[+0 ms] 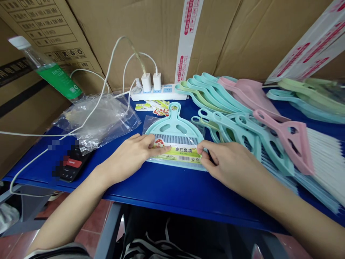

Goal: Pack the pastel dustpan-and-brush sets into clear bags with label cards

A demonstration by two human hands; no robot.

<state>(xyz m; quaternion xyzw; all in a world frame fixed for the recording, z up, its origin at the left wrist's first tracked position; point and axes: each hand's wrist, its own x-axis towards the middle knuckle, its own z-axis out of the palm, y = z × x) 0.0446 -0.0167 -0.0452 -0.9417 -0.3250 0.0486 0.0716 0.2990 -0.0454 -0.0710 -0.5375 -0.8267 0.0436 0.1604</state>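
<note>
Up at the back we've got the cardboard boxes [151,28], walling in the blue table [172,190]. Off to our right, it's a crowd: the dustpans [253,91] fanned along the back, the brushes [292,138] overlapping in front, teal, green and pink. Over on the left sprawls a crumpled clear bag [99,115].

Centre stage, the teal dustpan set [175,108] lies flat, right between our hands! Its handle points straight away from us, the wide edge nearest, so the long axis runs front to back while the hands flank it left and right. Neither is clearly nearer; both touch.

The bottle [58,77] leans at back left, and the power strip [169,96] sits just beyond the handle.

Now the hands. Our left hand [128,154] comes across the left side, thumb stretched over the label, forefinger bent; whether those fingers grip anything underneath, we can't tell. Our right hand [229,162] has thumb and forefinger looking pinched on the wrapper at the right edge.

Smaller fare: a partly blurred phone [72,167] at left, the printed label [185,150] across the bristles, and the loose cards [159,106] behind.
</note>
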